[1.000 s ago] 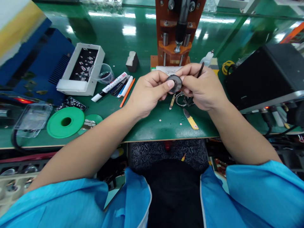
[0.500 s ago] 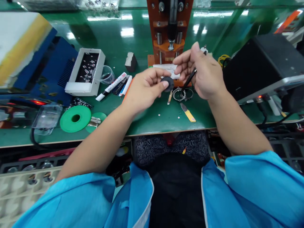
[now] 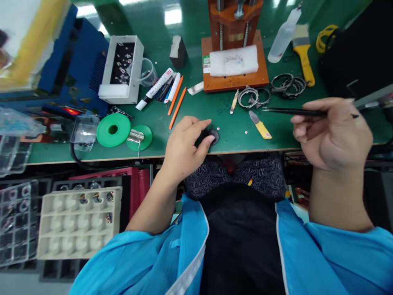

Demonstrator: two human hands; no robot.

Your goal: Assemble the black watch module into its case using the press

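Note:
My left hand (image 3: 187, 145) is at the front of the green bench, its thumb and fingers closed on a small black round disc (image 3: 215, 137). Part of the disc is hidden by the fingers, and whether it rests on the bench I cannot tell. On the right, my right hand (image 3: 336, 133) grips black tweezers (image 3: 288, 111), whose tips point left. Between the hands lie a yellow-handled blade (image 3: 260, 126), a small narrow blade (image 3: 234, 102) and several metal rings (image 3: 248, 97).
Behind them stands an orange press (image 3: 211, 84) with a white pad (image 3: 235, 61). A bottle (image 3: 284, 37) and a brush (image 3: 303, 53) lie right of it. Pens (image 3: 178, 106), a white box (image 3: 139, 53), a green spool (image 3: 113, 130) and a cream tray (image 3: 76, 223) are left.
My left hand has lowered toward the bench's front edge with the black disc. My right hand has moved right, away from the left hand, with the tweezers. The view has shifted downward.

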